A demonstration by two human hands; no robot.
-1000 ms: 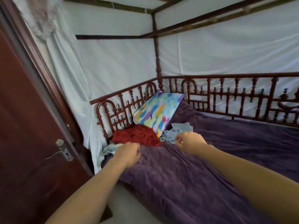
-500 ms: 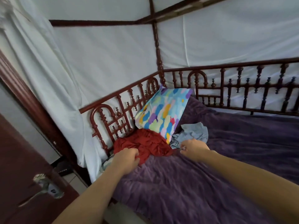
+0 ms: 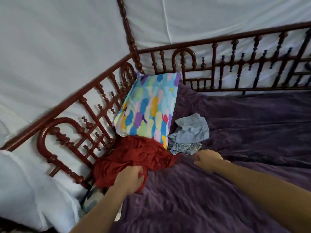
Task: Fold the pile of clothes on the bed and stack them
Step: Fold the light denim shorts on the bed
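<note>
Plush purple bedspread (image 3: pixel 202 199) underlies left hand (image 3: pixel 130 178), fingers bunching crumpled red cloth (image 3: pixel 134 153); right hand (image 3: pixel 208 159) seemingly curled empty.

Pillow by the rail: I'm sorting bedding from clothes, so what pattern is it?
The pillow shows multicoloured paint-dab patches on pale blue; head view.

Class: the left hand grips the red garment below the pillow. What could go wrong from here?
The pillow rests on the far edge of the red garment, so a pull by the left hand may tip it, perhaps onto the crumpled blue garment beside it. The red garment also lies close by the bed rail and could snag on its spindles.
</note>
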